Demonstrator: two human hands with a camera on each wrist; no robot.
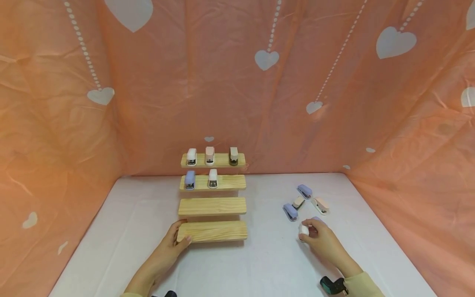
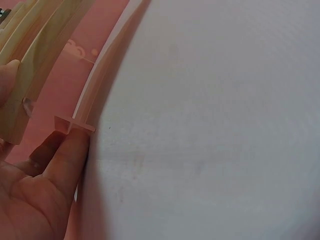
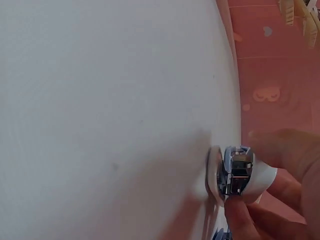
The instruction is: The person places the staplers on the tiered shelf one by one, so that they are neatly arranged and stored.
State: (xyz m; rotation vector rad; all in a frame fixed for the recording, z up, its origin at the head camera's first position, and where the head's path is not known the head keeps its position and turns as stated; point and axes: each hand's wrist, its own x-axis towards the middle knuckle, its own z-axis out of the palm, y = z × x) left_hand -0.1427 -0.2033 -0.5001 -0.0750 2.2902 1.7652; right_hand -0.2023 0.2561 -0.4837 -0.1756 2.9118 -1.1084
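A stepped wooden display shelf (image 1: 212, 232) stands left of centre. My left hand (image 1: 174, 241) grips the left end of its lowest board; in the left wrist view the thumb (image 2: 7, 80) lies on the wood and other fingers reach beneath. At the right, my right hand (image 1: 323, 241) pinches a small white stapler (image 1: 303, 232). Its metal front (image 3: 240, 172) shows between thumb and fingers in the right wrist view, close to the tabletop. White, pink and grey-beige staplers (image 1: 233, 156) stand on the top board. The second board bears a purple stapler (image 1: 189, 180) and a white one (image 1: 213, 178).
Beyond my right hand lie several loose staplers: two purple ones, a beige one (image 1: 298, 201) and a pink one (image 1: 320, 206). Another purple stapler (image 1: 317, 219) is mostly hidden behind that hand. An orange curtain with hearts (image 1: 222, 82) borders the white table (image 1: 267, 268).
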